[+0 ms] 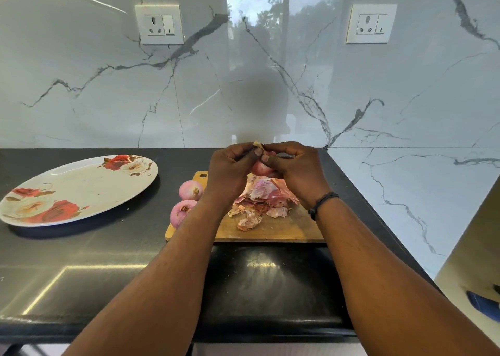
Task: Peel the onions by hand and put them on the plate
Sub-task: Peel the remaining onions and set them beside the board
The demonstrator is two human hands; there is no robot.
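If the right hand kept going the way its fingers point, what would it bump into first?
The right hand points leftward at the left hand, and both grip the same onion. It would probably press into that onion and the left hand's fingers at once; they already meet there.

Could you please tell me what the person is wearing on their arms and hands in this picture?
Both forearms are bare, with no sleeves in view. The left hand shows no gloves, rings or bands. The wrist of the right hand carries a thin black cord bracelet with a small dark bead or knot. No watch shows on either wrist.
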